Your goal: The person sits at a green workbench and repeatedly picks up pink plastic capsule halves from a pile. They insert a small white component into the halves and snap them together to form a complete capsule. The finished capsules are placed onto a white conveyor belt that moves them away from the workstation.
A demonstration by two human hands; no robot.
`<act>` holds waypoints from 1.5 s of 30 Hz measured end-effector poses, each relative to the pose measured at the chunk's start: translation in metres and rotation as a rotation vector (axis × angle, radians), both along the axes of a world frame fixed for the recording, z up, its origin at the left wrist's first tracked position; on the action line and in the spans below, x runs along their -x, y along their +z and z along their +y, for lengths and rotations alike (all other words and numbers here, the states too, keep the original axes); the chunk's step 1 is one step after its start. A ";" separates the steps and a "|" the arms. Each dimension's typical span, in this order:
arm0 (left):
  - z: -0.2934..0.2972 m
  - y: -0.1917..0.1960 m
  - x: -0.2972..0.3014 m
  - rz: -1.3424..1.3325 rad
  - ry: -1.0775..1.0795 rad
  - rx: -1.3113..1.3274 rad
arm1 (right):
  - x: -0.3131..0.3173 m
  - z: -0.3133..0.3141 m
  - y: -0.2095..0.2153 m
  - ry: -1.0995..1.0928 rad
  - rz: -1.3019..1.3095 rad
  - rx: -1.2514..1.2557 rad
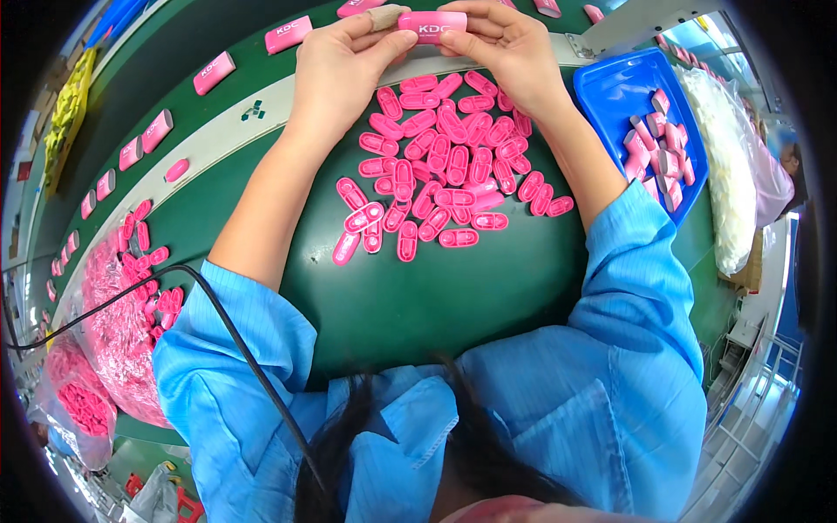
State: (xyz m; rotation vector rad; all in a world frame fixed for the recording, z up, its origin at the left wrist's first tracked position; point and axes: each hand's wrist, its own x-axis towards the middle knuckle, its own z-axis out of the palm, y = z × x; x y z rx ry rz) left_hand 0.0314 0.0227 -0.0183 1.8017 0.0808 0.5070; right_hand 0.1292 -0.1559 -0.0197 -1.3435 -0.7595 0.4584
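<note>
Pink oblong case is held at the far edge of the green bench, up against the pale conveyor rail, with its long axis running left to right across the head view. It is gripped at both ends: the left hand is closed on its left end, thumb below and fingers on top, one fingertip wrapped in tan tape; the right hand is closed on its right end in the same pinch. Neither hand is nearer than the other; the case is bridged between them, lifted just above the bench surface. Both forearms are stretched forward from blue sleeves, wrists bent slightly inward so that the palms are turned toward each other.

Directly below the hands, between the two forearms, a heap of small pink shell parts is spread on the bench. To the right, a blue tray with more pink pieces is set just beside the right forearm. Finished pink cases are spaced along the dark belt beyond the rail. At the left, clear bags of pink parts are seen, and a black cable is draped over the left sleeve.
</note>
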 end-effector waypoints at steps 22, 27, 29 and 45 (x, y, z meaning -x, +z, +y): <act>-0.006 0.021 0.018 0.114 -0.068 -0.836 | -0.103 0.026 0.000 -0.603 -1.147 0.641; -0.009 0.018 0.015 0.078 0.030 -0.598 | -0.080 0.016 0.017 -0.486 -0.990 0.806; -0.004 0.013 0.012 0.034 0.020 -0.497 | -0.061 0.010 0.020 -0.311 -0.500 0.527; 0.004 -0.004 -0.003 0.110 -0.149 0.535 | -0.001 0.006 -0.006 0.010 0.212 -0.025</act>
